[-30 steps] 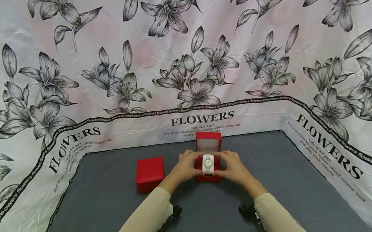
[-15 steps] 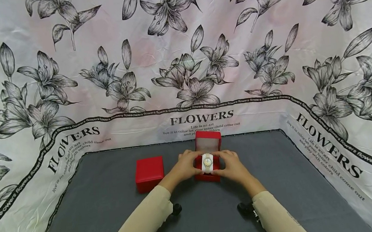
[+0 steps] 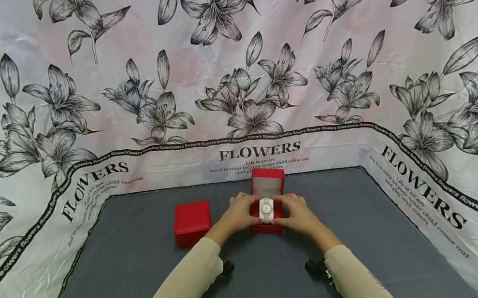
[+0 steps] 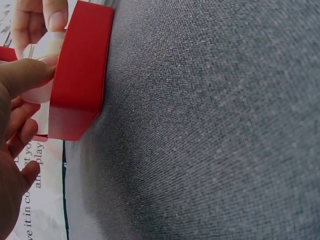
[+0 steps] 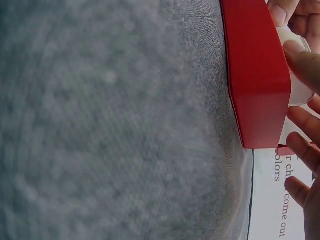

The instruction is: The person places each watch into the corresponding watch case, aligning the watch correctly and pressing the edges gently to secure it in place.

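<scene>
A wristwatch [image 3: 266, 209] with a pale round dial and light strap is wrapped round a white watch pillow [image 4: 37, 95]. My left hand [image 3: 241, 213] pinches the pillow's left side between thumb and forefinger. From the other side, my right hand [image 3: 297, 213] grips it the same way. Pillow and watch sit in the mouth of a red watch box [image 5: 257, 65], whose lid [image 3: 266, 173] stands raised at the back. In both wrist views the pillow rises above the box's front wall [image 4: 82, 60], its lower part hidden behind that wall.
To the left, a second red box [image 3: 192, 222] stands with its lid down on the grey cloth [image 3: 266, 282]. A white flower-printed sheet [image 3: 166, 166] rises behind and borders the cloth on both sides.
</scene>
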Demonstrator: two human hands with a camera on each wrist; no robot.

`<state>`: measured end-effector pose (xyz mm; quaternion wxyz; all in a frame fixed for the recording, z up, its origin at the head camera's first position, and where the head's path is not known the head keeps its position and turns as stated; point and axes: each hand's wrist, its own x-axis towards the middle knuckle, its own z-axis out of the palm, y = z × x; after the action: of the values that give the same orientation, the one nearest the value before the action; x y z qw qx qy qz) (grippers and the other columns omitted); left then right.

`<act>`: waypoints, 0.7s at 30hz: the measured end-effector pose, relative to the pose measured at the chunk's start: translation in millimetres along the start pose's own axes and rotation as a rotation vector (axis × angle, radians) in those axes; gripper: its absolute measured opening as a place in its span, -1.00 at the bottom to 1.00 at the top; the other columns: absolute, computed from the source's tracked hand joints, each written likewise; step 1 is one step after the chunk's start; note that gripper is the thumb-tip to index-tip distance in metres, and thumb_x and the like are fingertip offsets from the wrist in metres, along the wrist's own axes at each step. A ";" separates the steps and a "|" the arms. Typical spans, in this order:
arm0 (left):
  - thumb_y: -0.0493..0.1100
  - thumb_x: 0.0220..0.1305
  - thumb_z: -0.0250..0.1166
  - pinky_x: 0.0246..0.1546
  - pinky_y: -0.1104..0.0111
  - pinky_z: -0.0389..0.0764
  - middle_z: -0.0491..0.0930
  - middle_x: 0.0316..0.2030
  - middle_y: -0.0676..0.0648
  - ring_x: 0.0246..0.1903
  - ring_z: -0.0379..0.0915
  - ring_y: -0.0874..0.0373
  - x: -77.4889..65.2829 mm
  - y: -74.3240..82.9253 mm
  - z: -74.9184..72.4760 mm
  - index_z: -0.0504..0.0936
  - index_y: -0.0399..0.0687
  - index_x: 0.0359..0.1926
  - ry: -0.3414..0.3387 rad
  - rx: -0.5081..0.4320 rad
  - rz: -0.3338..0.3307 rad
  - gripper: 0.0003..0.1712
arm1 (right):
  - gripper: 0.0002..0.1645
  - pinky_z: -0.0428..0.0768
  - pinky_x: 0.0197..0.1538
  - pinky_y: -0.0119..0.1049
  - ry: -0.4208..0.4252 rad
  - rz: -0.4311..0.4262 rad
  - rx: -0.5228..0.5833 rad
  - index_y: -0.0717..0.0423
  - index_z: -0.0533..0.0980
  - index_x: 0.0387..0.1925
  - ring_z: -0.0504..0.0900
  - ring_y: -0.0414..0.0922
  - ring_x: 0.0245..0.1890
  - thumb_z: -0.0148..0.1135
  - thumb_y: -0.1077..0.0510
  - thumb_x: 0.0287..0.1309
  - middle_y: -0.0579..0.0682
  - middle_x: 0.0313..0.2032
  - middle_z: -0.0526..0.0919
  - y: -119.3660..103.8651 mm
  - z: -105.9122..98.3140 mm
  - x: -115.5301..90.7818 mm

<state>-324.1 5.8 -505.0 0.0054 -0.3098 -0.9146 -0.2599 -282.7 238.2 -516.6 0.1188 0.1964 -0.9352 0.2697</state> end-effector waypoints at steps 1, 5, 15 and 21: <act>0.02 0.09 0.59 0.16 0.09 0.28 0.64 0.19 0.00 0.20 0.36 0.08 -0.1 0.1 -0.2 0.54 0.08 0.37 -0.001 -0.003 -0.002 -0.20 | -0.18 0.25 0.36 0.22 0.002 -0.005 0.001 0.04 0.53 0.28 0.48 0.09 0.24 0.64 -0.03 -0.02 0.07 0.17 0.64 -0.3 -0.2 0.0; 0.01 0.09 0.59 0.15 0.10 0.28 0.65 0.16 0.03 0.19 0.36 0.09 0.0 0.8 -0.8 0.56 0.10 0.35 0.001 -0.005 -0.002 -0.22 | -0.20 0.25 0.35 0.21 0.011 -0.019 -0.002 0.05 0.54 0.26 0.49 0.08 0.22 0.63 -0.04 -0.02 0.06 0.16 0.65 -0.3 0.5 0.9; 0.02 0.07 0.60 0.12 0.12 0.26 0.66 0.13 0.10 0.16 0.36 0.11 -0.9 4.0 -1.6 0.58 0.17 0.33 0.003 0.009 -0.001 -0.23 | -0.20 0.25 0.33 0.21 -0.017 0.000 -0.005 0.04 0.56 0.26 0.50 0.07 0.20 0.64 -0.06 -0.03 0.07 0.13 0.66 2.4 0.2 2.9; 0.03 0.05 0.61 0.09 0.14 0.26 0.68 0.10 0.11 0.12 0.38 0.12 -1.6 6.3 0.3 0.59 0.17 0.31 0.016 0.015 -0.009 -0.24 | -0.21 0.22 0.34 0.20 -0.028 -0.012 0.008 0.04 0.55 0.25 0.48 0.07 0.21 0.63 -0.05 -0.03 0.08 0.15 0.65 4.6 -0.4 3.6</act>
<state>-319.2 9.3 -502.5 0.0138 -0.3036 -0.9178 -0.2554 -287.8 240.9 -517.2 0.1063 0.2064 -0.9344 0.2701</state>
